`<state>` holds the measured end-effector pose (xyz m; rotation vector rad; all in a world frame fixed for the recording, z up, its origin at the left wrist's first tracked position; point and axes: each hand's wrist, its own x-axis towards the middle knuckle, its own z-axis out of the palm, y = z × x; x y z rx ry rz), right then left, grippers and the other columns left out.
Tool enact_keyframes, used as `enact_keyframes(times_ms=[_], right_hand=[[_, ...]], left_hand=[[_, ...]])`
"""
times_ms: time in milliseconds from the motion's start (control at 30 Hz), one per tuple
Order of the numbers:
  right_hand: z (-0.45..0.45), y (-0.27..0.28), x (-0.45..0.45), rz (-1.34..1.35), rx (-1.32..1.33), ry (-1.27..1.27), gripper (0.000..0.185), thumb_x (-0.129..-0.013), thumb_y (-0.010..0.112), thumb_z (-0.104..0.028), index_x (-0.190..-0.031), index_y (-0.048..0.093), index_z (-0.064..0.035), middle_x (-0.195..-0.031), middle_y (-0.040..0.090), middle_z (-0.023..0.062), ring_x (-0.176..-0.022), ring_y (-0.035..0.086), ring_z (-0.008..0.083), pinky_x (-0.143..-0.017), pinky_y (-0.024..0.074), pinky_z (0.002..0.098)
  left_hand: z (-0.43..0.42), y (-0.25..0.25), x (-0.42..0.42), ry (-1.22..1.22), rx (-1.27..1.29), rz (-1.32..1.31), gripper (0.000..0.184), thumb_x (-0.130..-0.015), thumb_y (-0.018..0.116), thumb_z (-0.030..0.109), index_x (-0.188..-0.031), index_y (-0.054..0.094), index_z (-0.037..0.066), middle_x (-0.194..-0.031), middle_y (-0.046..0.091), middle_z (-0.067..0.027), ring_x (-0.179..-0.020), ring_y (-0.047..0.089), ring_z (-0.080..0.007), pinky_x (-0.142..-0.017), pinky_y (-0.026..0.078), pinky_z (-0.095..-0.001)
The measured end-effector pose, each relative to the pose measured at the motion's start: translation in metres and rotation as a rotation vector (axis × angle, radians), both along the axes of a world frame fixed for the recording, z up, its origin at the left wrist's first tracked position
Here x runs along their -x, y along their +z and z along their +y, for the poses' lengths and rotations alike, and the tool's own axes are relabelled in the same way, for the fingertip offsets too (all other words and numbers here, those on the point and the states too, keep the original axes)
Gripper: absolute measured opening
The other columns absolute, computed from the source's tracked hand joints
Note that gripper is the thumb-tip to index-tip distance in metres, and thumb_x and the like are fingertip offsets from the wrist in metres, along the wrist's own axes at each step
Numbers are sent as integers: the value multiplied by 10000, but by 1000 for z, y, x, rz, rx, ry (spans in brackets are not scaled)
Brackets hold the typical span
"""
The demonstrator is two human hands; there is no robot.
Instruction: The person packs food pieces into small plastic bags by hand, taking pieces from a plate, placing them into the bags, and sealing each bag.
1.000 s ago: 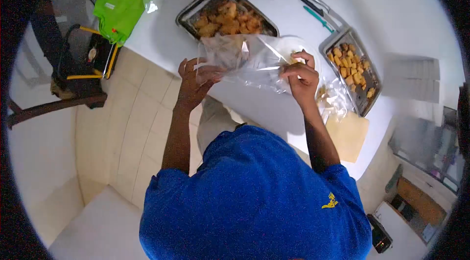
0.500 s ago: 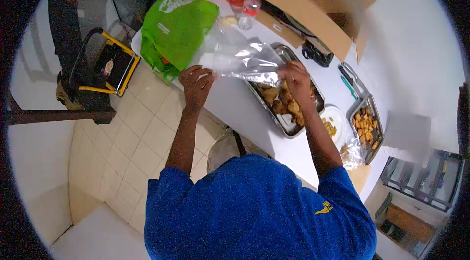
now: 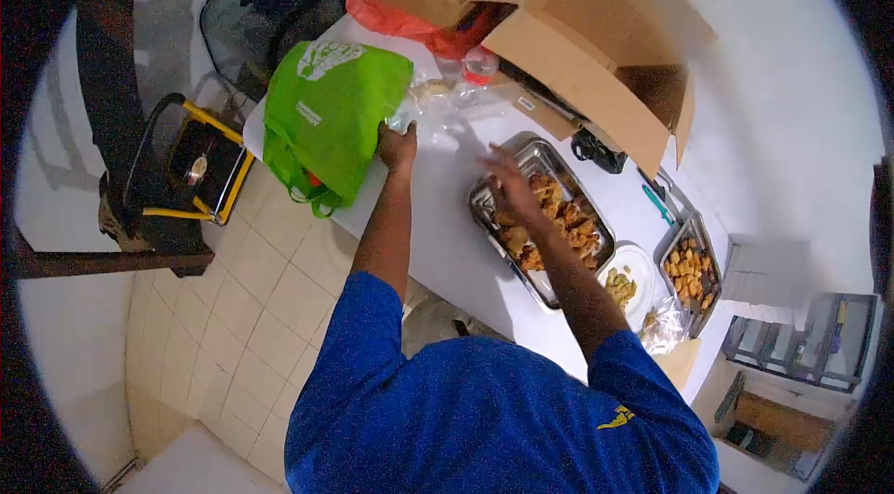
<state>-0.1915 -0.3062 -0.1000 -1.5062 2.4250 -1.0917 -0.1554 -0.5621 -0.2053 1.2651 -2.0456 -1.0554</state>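
Observation:
My left hand [image 3: 398, 146] is beside the green shopping bag [image 3: 340, 108], its thumb and a finger apart at the edge of a clear plastic bag [image 3: 447, 110]. That plastic lies crumpled on the white table, partly behind the green bag. My right hand [image 3: 510, 185] hovers over the left part of a metal tray [image 3: 601, 219], fingers stretched out and blurred by motion, with nothing visible in them. Browned pieces of food [image 3: 570, 222], perhaps fried chicken, fill much of the tray. My forearm covers part of them.
Right of the tray are a white plate [image 3: 639, 263] with small green pieces, a second tray [image 3: 710, 240] of browned food and a teal-handled utensil [image 3: 657, 204]. Behind stand an open cardboard box [image 3: 577, 33] and a red-banded clear container [image 3: 480, 66]. A yellow-framed step stool [image 3: 196, 163] is at left.
The clear plastic bag, stretched between both hands before, now lies on the table. My right hand has let go and moved left over the tray. My left hand has moved beside the green bag.

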Motion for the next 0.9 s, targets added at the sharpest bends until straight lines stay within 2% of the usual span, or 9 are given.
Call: enact_keyframes(times_ms=[67,167,233,367,600,733,767,867,900], right_hand=[[15,18,-32,-227,-37,-36,369,-773,537,60,-1108,575,-87,-1304,416,170,-1181,444,331,-950,401,374],[44,4,-55,-139,138,-32,264,-764,579,24,-1014,612,-56,-1227,501,162,-1133,492,317,-950,396,381],[73,-11,-67,-206,168,-102,238,-775,627,-63,-1013,616,-64,-1229,522,145,-1160,470,314,-988,365,390],[131,-8,-97,-310,170,-257,166,-759,604,1,-921,627,-29,-1059,603,142,-1053,546,299,-915,415,379],[149,-14,-107,-429,181,-192,130,-767,543,46,-847,617,-26,-977,625,125,-872,598,262,-771,479,345],[126,4,-93,-395,73,20,200,-747,491,100,-835,616,-29,-916,631,116,-795,605,237,-703,486,348],[121,5,-98,-387,127,-40,202,-743,485,106,-820,611,-32,-888,636,108,-793,604,245,-703,481,355],[104,33,-104,-700,109,-143,199,-746,482,105,-805,609,-37,-876,634,102,-802,604,254,-718,480,358],[104,23,-103,-499,35,-108,204,-739,474,114,-791,607,-32,-872,639,110,-833,607,258,-751,480,352]], left_hand=[[-11,-1,13,-7,-152,86,386,-736,683,232,-1049,579,32,-1031,607,-192,-939,583,-338,-803,460,-424],[-30,-47,28,97,-112,364,199,-796,623,223,-803,659,27,-892,640,-171,-862,612,-290,-738,477,-370],[-23,-28,18,138,-12,373,213,-815,604,227,-823,645,18,-868,638,-157,-833,610,-277,-732,474,-364],[20,50,-51,1,-22,263,223,-835,597,221,-876,610,2,-858,631,-134,-790,600,-248,-731,469,-364],[15,-21,-68,-150,80,30,229,-825,599,163,-989,550,11,-895,626,-141,-858,612,-255,-757,481,-355],[14,35,-58,-199,288,104,311,-796,611,97,-1082,521,17,-1031,586,-157,-896,593,-295,-790,474,-383],[3,38,-48,-208,184,118,331,-781,617,77,-1091,521,15,-1070,561,-158,-888,584,-295,-798,468,-382],[-45,44,-7,-218,705,222,309,-784,601,71,-1078,526,13,-1035,563,-154,-881,578,-264,-784,465,-372],[-59,58,13,-231,560,311,295,-787,597,77,-1068,530,14,-1025,565,-154,-889,574,-270,-783,463,-376]])
